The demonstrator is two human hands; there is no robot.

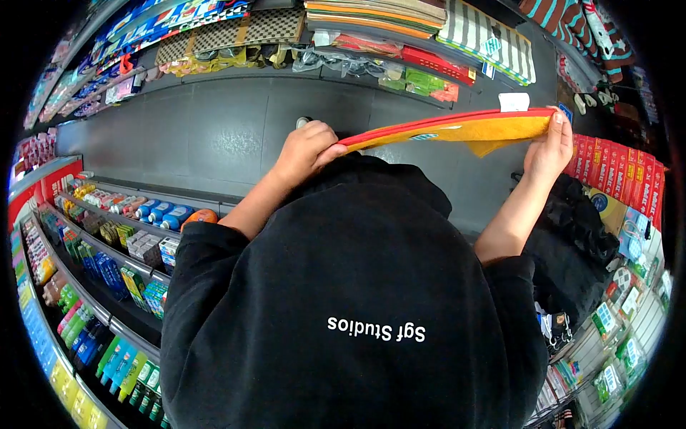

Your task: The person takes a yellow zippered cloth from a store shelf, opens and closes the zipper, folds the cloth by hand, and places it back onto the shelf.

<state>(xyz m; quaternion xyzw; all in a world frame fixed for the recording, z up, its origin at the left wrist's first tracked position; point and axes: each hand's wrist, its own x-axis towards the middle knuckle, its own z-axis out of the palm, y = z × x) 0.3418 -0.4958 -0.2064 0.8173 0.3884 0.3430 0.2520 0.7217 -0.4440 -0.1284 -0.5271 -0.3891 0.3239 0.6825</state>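
A thin orange-yellow mat [493, 129] with a red edge is stretched out sideways in front of my chest, seen nearly edge-on. My left hand [309, 149] is closed around its left end. At the other end, my right hand [552, 143] pinches the mat's corner between thumb and fingers. A white tag [514, 101] sticks up from the red edge near the right, and a small blue-and-white label [424, 136] shows on the yellow face. Part of the yellow face droops below the edge toward the right.
Ahead, a shelf holds a stack of folded mats [375, 16], a striped mat [486, 39] and checkered mats [229, 36]. Shelves of bottles [168, 214] run along my left. On my right are red boxes [618, 171], a black cloth heap [572, 236] and hanging packets [607, 322].
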